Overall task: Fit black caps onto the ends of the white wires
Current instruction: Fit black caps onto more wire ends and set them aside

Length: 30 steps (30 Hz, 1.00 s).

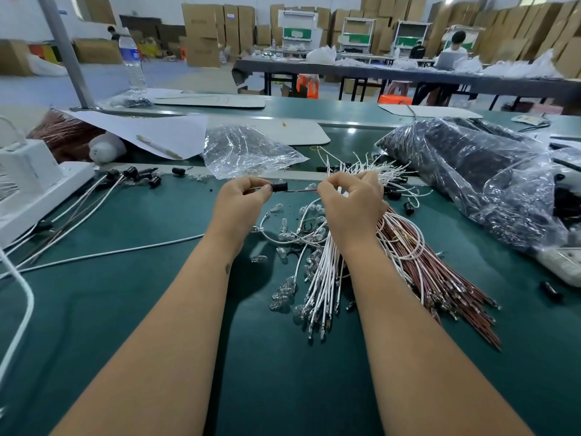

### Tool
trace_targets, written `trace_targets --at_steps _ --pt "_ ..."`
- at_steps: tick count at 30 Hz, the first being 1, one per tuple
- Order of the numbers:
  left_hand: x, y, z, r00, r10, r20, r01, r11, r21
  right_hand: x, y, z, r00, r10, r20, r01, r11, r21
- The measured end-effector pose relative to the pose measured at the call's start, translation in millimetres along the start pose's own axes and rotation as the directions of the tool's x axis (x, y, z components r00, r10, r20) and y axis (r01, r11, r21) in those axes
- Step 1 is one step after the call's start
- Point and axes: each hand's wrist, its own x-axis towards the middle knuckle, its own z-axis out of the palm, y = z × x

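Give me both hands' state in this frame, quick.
Left hand: closed, pinching a black cap.
Right hand: closed, pinching a thin wire running into the cap, with a bundle of white wires also in its grip.

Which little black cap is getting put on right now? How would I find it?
Look at the green table, then at the two hands above its middle. The black cap sits between them, pinched by the left hand, lifted up, unlike the loose caps lying around.
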Motion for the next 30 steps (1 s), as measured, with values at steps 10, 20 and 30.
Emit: trace_targets --at_steps 10,20,30 --pt "-2 2 0 0.999 0.027 0.031 -0.028 0.999 0.017 0 -3 -5 0.988 -0.055 -0.144 0.055 0.998 -0.005" --pt "-5 2 6 0.991 0.073 0.109 -0.074 0.997 0.004 -1 1 4 0.985 -0.172 0.006 0.171 0.973 -0.158" --pt "-6 5 9 0.995 0.095 0.037 -0.094 0.995 -0.045 3 4 6 0.970 -0.231 0.071 0.242 0.941 -0.238"
